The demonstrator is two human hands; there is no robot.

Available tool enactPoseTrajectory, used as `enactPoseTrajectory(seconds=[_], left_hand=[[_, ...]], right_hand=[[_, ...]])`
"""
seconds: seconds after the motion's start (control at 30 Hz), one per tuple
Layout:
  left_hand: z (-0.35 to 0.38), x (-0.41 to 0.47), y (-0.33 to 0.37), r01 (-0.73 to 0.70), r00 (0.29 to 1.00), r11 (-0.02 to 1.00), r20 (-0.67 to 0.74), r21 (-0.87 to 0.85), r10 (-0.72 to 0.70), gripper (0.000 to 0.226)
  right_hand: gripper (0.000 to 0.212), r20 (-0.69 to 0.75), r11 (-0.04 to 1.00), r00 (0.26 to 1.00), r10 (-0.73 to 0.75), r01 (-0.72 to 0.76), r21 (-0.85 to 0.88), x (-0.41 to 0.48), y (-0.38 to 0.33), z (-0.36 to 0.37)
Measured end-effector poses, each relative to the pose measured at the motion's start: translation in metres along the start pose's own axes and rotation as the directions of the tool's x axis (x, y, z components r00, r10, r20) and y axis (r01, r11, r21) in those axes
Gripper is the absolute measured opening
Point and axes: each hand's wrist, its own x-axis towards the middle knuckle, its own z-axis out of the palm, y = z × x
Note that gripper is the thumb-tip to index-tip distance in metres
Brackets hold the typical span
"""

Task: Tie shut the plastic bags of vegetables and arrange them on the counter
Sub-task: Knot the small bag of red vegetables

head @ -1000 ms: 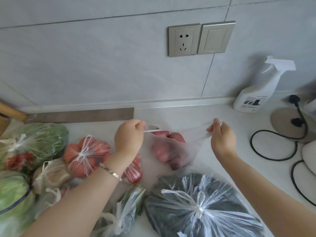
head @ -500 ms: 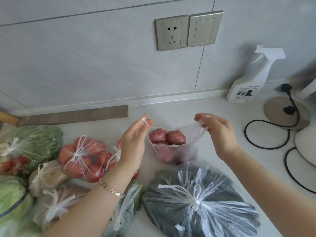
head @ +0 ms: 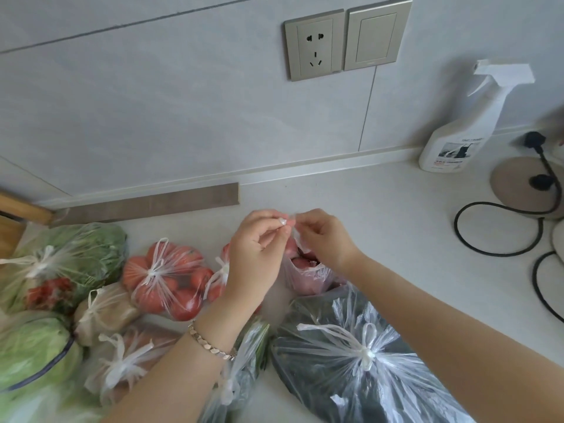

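Note:
A clear plastic bag of red potatoes [head: 308, 276] stands on the white counter [head: 396, 239] at the centre. My left hand [head: 259, 254] and my right hand [head: 326, 239] meet just above it, each pinching one of the bag's handles, and the thin plastic is drawn together between the fingertips. Knotted bags lie around: tomatoes [head: 164, 279] to the left, a large dark vegetable [head: 366, 361] in front, leafy greens [head: 70, 257] at far left.
A spray bottle [head: 460, 126] stands against the wall at the right. A black cable [head: 500, 233] loops on the counter by a round base [head: 518, 187]. More tied bags, a cabbage [head: 33, 352] among them, crowd the left front. A socket [head: 314, 47] is on the wall.
My hands, which held the bag's handles stretched wide apart, have come together over the potatoes. The bag's mouth has closed up between them.

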Motion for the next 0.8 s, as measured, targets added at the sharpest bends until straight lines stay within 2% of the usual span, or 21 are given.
enactPoseTrajectory(seconds=[0.07,0.13,0.23,0.33,0.4,0.43,0.47,0.53,0.6,0.73,0.8], left_hand=[[-0.004,0.009,0.000,-0.038,0.998,0.986,0.057,0.160,0.029,0.004],[-0.005,0.021,-0.002,0.004,0.996,0.975,0.087,0.223,-0.024,0.005],[-0.006,0.037,-0.003,0.102,0.974,0.979,0.180,0.179,-0.134,0.007],[-0.005,0.045,-0.007,0.272,0.897,0.954,0.326,0.127,-0.299,0.005],[-0.005,0.049,-0.012,0.377,0.875,0.923,0.295,0.081,-0.383,0.006],[-0.006,0.050,-0.016,0.386,0.877,0.918,0.271,0.095,-0.397,0.007],[-0.006,0.049,-0.021,0.368,0.873,0.919,0.288,0.142,-0.394,0.008],[-0.005,0.043,-0.025,0.299,0.813,0.926,0.445,0.232,-0.374,0.017],[0.000,0.035,-0.031,0.216,0.770,0.946,0.554,0.241,-0.317,0.028],[0.003,0.031,-0.038,0.235,0.820,0.958,0.496,0.168,-0.288,0.024],[0.005,0.031,-0.040,0.218,0.817,0.958,0.501,0.187,-0.284,0.016]], right_hand=[[0.031,0.109,0.999,0.994,0.005,0.001,-0.051,-0.004,0.001,0.012],[0.033,0.146,0.998,0.989,0.012,-0.003,-0.064,-0.008,0.000,0.015],[0.034,0.196,0.998,0.980,0.013,-0.001,-0.058,-0.013,0.004,0.013],[0.037,0.148,0.995,0.987,0.069,-0.057,-0.081,-0.012,0.013,0.008],[0.039,0.112,0.991,0.985,0.130,-0.125,-0.044,-0.012,0.017,0.003],[0.038,0.103,0.988,0.983,0.154,-0.154,-0.008,-0.013,0.017,0.001],[0.035,0.093,0.982,0.980,0.175,-0.180,0.050,-0.014,0.017,-0.002],[0.025,0.100,0.953,0.973,0.209,-0.226,0.204,-0.016,0.017,-0.005],[0.022,0.124,0.923,0.964,0.234,-0.261,0.284,-0.016,0.017,-0.008],[0.029,0.129,0.917,0.955,0.266,-0.292,0.272,-0.015,0.014,-0.012],[0.032,0.094,0.952,0.961,0.261,-0.273,0.141,-0.014,0.014,-0.014]])
